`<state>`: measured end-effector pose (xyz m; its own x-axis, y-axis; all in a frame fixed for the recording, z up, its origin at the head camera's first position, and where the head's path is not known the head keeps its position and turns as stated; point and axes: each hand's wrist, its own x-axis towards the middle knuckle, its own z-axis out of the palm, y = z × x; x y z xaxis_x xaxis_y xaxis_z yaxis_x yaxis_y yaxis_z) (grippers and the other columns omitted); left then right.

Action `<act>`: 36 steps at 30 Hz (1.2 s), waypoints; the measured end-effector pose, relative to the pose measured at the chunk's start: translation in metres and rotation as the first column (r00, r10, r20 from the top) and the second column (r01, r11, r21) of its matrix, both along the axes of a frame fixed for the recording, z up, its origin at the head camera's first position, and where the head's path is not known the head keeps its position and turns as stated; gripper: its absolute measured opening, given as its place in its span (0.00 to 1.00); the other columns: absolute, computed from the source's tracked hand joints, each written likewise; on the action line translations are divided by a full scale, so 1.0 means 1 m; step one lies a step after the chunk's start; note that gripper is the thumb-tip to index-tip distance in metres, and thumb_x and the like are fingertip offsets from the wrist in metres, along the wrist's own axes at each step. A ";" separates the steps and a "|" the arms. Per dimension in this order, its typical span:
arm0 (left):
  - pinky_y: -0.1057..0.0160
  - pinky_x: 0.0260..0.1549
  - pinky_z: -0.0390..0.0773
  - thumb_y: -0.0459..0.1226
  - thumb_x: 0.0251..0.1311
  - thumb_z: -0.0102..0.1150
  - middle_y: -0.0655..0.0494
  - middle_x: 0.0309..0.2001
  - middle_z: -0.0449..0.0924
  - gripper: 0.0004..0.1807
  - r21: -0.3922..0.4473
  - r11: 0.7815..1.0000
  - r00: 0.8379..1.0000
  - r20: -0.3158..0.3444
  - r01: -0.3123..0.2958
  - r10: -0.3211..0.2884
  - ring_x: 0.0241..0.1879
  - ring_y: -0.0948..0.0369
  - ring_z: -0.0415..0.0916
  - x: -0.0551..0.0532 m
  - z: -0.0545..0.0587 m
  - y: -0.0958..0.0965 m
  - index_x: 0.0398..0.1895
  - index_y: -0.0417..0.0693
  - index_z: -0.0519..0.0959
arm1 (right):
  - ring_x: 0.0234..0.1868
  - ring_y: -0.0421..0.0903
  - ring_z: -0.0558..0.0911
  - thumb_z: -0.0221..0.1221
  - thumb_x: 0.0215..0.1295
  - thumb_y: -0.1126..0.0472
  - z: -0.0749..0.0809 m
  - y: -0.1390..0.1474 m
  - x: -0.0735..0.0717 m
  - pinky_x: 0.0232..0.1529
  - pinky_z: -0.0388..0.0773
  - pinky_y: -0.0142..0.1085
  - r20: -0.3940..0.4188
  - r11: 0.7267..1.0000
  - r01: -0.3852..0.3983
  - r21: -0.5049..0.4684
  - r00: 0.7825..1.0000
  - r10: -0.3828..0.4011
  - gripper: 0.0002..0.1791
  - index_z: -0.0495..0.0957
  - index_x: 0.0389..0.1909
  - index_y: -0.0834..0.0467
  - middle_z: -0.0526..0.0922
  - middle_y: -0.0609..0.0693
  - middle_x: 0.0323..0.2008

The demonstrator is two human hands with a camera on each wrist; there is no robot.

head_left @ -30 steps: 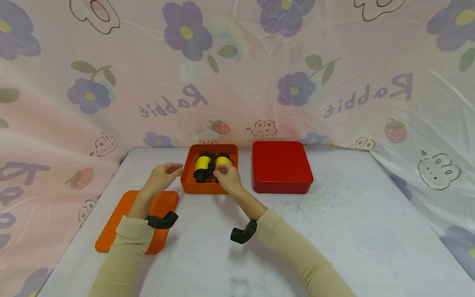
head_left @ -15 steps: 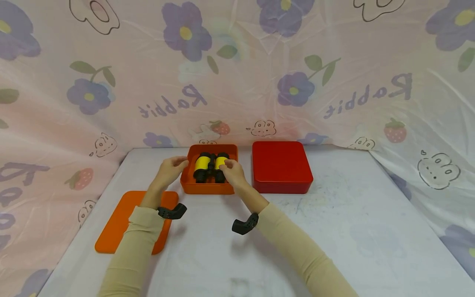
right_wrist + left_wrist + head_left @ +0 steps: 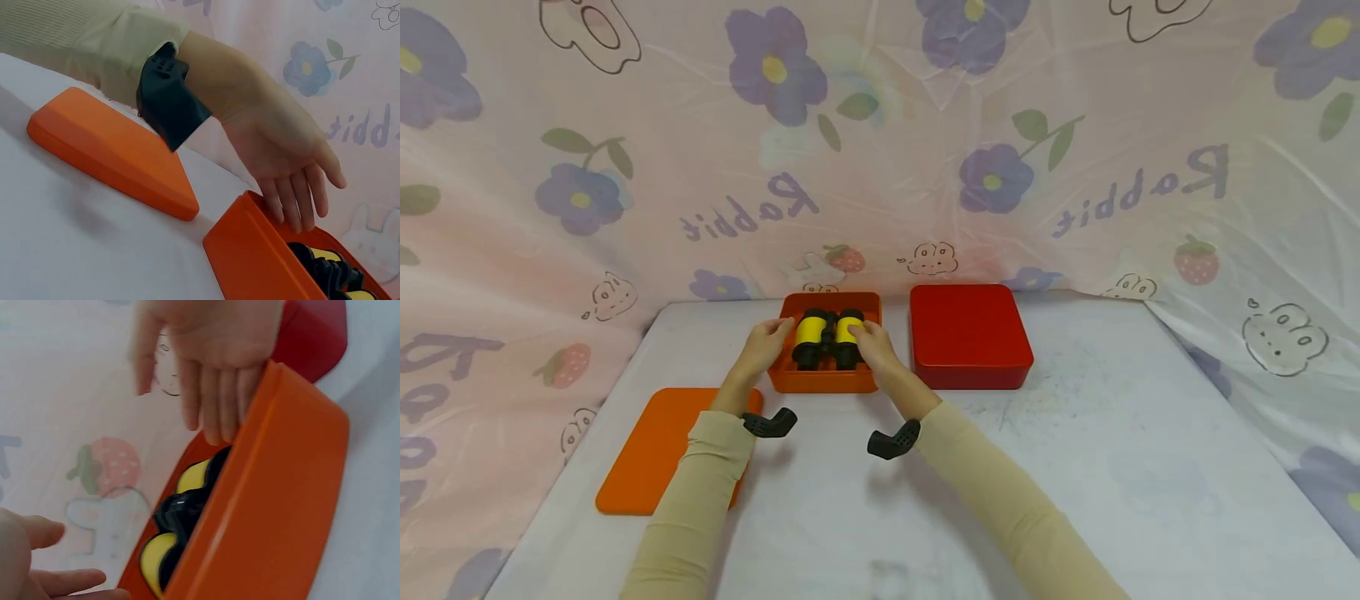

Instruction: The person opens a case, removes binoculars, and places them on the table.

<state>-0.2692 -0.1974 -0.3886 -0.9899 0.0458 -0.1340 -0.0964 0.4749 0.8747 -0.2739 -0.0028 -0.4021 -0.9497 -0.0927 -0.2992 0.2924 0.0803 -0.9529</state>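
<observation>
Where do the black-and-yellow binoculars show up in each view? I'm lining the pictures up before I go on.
Head: the binoculars are just left of and below centre.
Left wrist: left of and below centre, partly hidden by a wall of the orange box.
Right wrist: bottom right, cut off by the lower edge.
Shared landmark: the open orange box around them.

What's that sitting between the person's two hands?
Yellow-and-black binoculars, lying in the open orange box. The head view shows them between the left hand and the right hand.
</observation>
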 end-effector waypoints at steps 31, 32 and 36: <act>0.47 0.76 0.51 0.48 0.76 0.32 0.37 0.74 0.55 0.33 0.065 0.995 0.995 0.066 -0.079 0.075 0.75 0.45 0.51 -0.024 -0.021 0.011 0.73 0.32 0.53 | 0.79 0.57 0.48 0.50 0.70 0.49 -0.006 -0.007 -0.020 0.78 0.48 0.55 0.120 1.000 -0.007 -0.024 0.993 0.010 0.43 0.41 0.76 0.62 0.44 0.57 0.78; 0.47 0.76 0.51 0.48 0.76 0.32 0.36 0.73 0.55 0.33 0.064 0.995 0.995 0.079 -0.074 0.069 0.74 0.44 0.52 -0.024 -0.020 0.010 0.73 0.32 0.53 | 0.78 0.57 0.48 0.51 0.70 0.49 -0.006 -0.007 -0.020 0.78 0.48 0.55 0.121 1.000 -0.006 -0.021 0.993 0.008 0.43 0.41 0.76 0.62 0.44 0.57 0.78; 0.45 0.76 0.52 0.48 0.75 0.33 0.36 0.73 0.55 0.34 0.052 0.997 0.990 0.133 -0.051 0.043 0.74 0.43 0.53 -0.024 -0.020 0.011 0.73 0.32 0.52 | 0.78 0.57 0.49 0.51 0.70 0.50 -0.007 -0.008 -0.021 0.78 0.48 0.55 0.137 1.000 0.003 -0.011 0.991 -0.002 0.43 0.41 0.76 0.62 0.45 0.57 0.78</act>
